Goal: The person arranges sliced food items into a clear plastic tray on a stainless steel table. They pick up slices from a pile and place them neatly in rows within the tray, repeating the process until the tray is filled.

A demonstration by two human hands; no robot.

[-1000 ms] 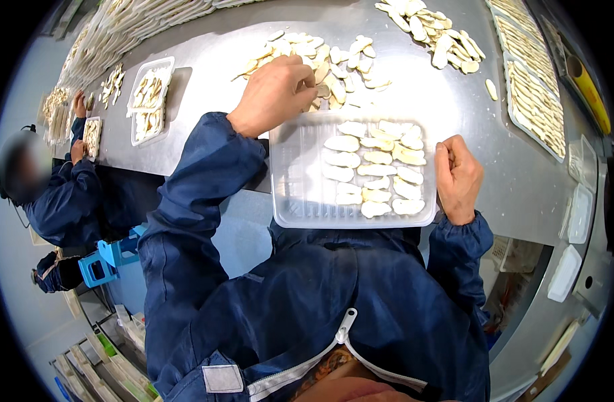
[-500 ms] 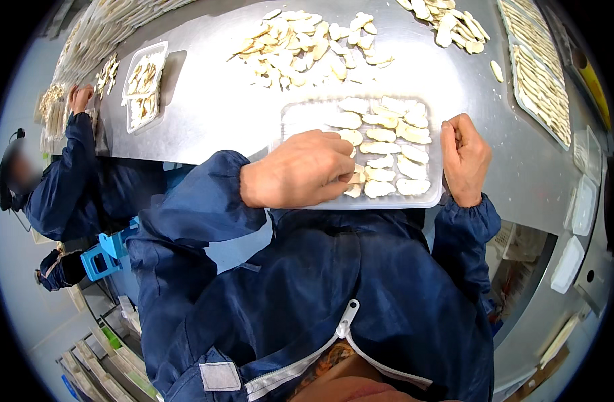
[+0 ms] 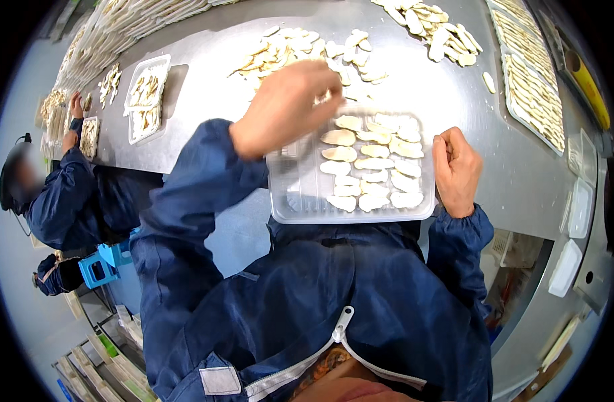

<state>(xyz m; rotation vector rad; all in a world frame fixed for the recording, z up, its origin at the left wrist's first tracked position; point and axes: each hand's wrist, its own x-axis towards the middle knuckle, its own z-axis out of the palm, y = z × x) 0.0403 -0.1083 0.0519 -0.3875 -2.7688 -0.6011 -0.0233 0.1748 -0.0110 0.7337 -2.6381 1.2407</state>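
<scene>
A shallow clear plastic tray (image 3: 295, 194) rests at the table's near edge in front of me. Pale cream, elongated slices (image 3: 374, 163) lie in rows over its middle and right side, while the left part shows bare ribbed plastic. My left hand (image 3: 290, 104) is over the tray's far left corner, near a loose pile of slices (image 3: 280, 52). Motion blurs its bent fingers, and whether they hold a slice cannot be made out. Beside the tray's right rim, my right hand (image 3: 458, 171) is closed, fingers curled in; anything inside it is hidden.
Another slice pile (image 3: 434, 30) lies at the far right, by long filled trays (image 3: 531, 100). Two small filled trays (image 3: 146, 100) stand at left. A co-worker in dark blue (image 3: 62, 187) sits on the left near stacked trays (image 3: 99, 50). Empty white trays (image 3: 567, 266) line the right side.
My left hand has lifted from the slices in the tray and moved up and left toward the pile. My right hand stays closed by the rim. The view has shifted slightly.
</scene>
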